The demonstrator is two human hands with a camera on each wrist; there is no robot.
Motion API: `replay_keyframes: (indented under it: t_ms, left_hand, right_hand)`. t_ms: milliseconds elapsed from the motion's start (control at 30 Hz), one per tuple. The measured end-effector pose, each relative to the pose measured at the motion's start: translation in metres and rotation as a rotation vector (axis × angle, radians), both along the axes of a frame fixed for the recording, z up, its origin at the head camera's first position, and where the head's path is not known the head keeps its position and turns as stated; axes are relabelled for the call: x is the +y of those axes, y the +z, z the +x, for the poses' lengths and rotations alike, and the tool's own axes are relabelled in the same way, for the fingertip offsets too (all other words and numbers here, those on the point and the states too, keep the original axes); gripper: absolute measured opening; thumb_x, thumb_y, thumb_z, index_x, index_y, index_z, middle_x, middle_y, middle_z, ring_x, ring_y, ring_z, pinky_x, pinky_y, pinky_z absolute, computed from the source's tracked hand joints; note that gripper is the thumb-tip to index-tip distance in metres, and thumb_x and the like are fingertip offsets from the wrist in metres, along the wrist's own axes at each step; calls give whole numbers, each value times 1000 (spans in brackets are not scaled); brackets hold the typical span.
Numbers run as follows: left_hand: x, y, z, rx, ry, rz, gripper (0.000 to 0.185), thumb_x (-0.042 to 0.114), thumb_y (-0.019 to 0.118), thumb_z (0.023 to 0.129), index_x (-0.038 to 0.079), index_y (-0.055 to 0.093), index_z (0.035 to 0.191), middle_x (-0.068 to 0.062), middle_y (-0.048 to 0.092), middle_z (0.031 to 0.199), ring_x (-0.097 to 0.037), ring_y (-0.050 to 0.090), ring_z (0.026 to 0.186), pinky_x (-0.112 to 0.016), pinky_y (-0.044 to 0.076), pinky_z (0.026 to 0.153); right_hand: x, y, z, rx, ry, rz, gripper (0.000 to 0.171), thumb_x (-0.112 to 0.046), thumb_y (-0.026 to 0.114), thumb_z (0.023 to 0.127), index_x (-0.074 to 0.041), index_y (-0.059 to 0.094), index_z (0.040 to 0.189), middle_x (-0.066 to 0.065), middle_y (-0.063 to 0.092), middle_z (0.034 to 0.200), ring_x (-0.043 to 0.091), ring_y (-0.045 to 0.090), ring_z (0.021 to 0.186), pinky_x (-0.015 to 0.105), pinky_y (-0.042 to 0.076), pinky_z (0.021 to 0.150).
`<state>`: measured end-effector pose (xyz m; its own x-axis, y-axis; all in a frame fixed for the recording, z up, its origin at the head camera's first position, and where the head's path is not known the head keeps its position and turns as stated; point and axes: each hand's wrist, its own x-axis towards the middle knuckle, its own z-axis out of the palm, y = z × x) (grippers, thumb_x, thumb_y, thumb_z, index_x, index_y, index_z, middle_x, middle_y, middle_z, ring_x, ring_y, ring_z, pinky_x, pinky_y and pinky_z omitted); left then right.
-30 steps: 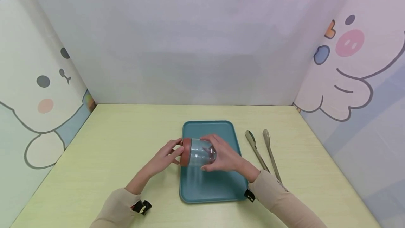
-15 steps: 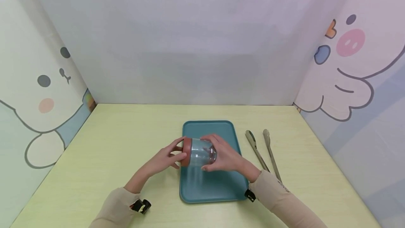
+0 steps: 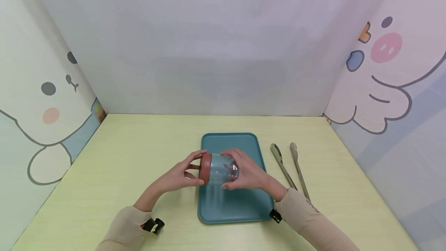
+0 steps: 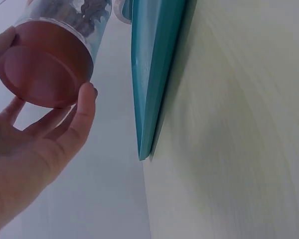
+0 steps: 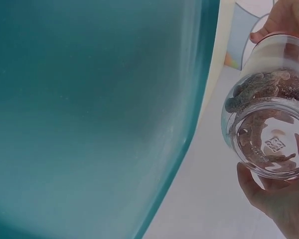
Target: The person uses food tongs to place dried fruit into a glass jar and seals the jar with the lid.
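Note:
A clear jar (image 3: 218, 169) with a brownish-red lid (image 3: 205, 168) is held on its side above a teal tray (image 3: 237, 208). My left hand (image 3: 177, 173) grips the lid by its rim, thumb on the near side and fingers spread round it. Around the jar's base end, my right hand (image 3: 245, 171) curls its fingers and thumb. Dark, dried-looking brown pieces (image 5: 261, 89) lie inside the jar, as the right wrist view shows; their kind is unclear. The left wrist view shows the flat top of the lid (image 4: 40, 69) facing that camera, still on the jar.
Two long metal utensils lie right of the tray: one with a spoon-like end (image 3: 276, 152), one with a fork-like end (image 3: 294, 150). Their near ends are partly hidden by the right forearm. Printed curtains surround the pale yellow table (image 3: 150, 138).
The left hand has shifted its fingers round the lid, its thumb moving lower toward the near edge. The right hand and jar have hardly moved.

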<state>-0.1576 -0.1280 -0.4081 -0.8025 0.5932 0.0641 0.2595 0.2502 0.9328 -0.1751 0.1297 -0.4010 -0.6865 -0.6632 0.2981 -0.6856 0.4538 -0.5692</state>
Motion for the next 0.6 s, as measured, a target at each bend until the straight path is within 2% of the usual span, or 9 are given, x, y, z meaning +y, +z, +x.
replay_keyframes:
  t_ms: [133, 233, 333, 467, 600]
  left_hand:
    - [2, 0, 0, -43, 31, 9, 78, 21, 65, 81, 23, 15, 140, -9, 25, 137, -31, 47, 108, -32, 48, 76]
    - [6, 1, 0, -111, 103, 16, 72, 26, 60, 85, 23, 14, 141, -13, 27, 136, -30, 51, 103, -35, 49, 72]
    - [10, 1, 0, -164, 175, 16, 65, 32, 55, 87, 17, 19, 139, -17, 35, 130, -28, 55, 95, -36, 51, 65]
    - [14, 0, 0, -172, 227, -6, 59, 36, 56, 86, 8, 33, 133, -17, 46, 116, -23, 58, 82, -34, 51, 59]
    - [13, -1, -1, -147, 216, -4, 58, 33, 60, 83, 6, 38, 129, -13, 47, 114, -22, 58, 80, -34, 51, 62]
  right_hand:
    - [0, 0, 0, -4, -5, -14, 78, -47, 73, 63, -16, 38, 126, 3, 45, 114, 21, 47, 94, 32, 45, 71]
    - [0, 1, 0, -2, -9, -18, 78, -46, 74, 62, -15, 38, 125, 2, 45, 114, 22, 46, 95, 33, 46, 70]
    - [0, 1, 0, 6, -13, -12, 79, -46, 74, 62, -15, 39, 125, 1, 45, 114, 22, 46, 95, 33, 46, 70]
    - [1, 1, 0, 18, -17, 1, 79, -45, 74, 61, -16, 39, 124, -2, 44, 114, 22, 46, 96, 32, 45, 71]
    - [1, 0, 1, 26, -8, 2, 78, -47, 74, 62, -16, 39, 125, 1, 45, 113, 22, 46, 95, 31, 45, 71]
